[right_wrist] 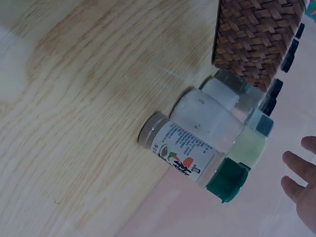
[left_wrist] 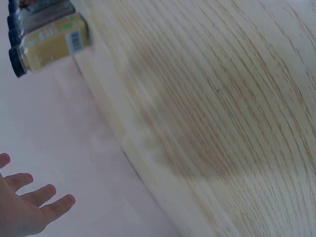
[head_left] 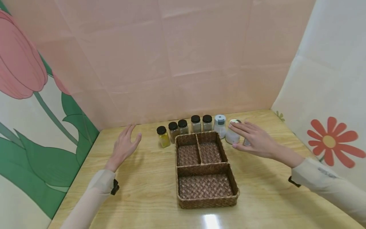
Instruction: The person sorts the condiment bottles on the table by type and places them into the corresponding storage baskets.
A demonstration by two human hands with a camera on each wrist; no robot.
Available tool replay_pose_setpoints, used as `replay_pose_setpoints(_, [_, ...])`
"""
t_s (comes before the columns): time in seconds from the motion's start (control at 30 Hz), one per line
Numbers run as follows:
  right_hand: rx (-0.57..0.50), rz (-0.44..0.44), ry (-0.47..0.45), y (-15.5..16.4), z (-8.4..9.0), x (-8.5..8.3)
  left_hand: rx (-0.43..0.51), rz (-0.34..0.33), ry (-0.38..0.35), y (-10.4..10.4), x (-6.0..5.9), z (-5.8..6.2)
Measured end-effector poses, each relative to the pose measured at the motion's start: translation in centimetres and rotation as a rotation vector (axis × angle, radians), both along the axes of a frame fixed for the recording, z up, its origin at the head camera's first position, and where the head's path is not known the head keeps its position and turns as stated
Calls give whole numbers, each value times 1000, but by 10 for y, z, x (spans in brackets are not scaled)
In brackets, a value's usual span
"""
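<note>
The right hand (head_left: 255, 139) hovered with its fingers spread and nearly straight, holding nothing, its fingertips just above the pale-lidded white jar (head_left: 233, 133) and its palm in front of the green-capped shaker (right_wrist: 195, 154), which the head view almost hid. Both containers stood upright, long axes vertical and lids pointing up, close beside each other; whether the fingers touched the jar's lid could not be told. Just to the left of that hand stood the grey-capped shaker (head_left: 220, 126), also upright. The left hand (head_left: 124, 147) was held open above the table, fingers straight and slightly fanned, gripping nothing, with bare wood beneath it. The nearest thing to its right was the yellow spice jar (head_left: 163, 136), upright with a black cap, the first of a row of five black-capped spice jars (head_left: 195, 123) running toward the right hand along the back of the wooden table (head_left: 143, 190). Between the two hands and slightly nearer the person sat the woven basket (head_left: 206, 202), its long axis running away from the person, with two small compartments at the far end and one wide one at the near end.
</note>
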State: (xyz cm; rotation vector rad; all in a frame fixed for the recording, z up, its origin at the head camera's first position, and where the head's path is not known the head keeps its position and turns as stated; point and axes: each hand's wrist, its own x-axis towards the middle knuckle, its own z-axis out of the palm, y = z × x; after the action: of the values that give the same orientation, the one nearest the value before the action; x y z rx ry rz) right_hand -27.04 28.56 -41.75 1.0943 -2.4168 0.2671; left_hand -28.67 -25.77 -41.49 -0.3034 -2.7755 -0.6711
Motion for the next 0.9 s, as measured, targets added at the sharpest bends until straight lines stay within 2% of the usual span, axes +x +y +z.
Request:
replay_pose_setpoints(0.2, [-11,37,4,-4,-2,2,14,2,-21,1,1,1])
replay_pose_setpoints(0.4, [-10,53,-34,-7,-5,4,18,-12,-5,2,0,-2])
replay_pose_setpoints(0.63, [-12,62,-137,-13,-4,9,35,-22,17,3,-1,-4])
replay_pose_setpoints(0.9, [-11,34,-245,-18,-9,14,32,-13,5,7,0,-4])
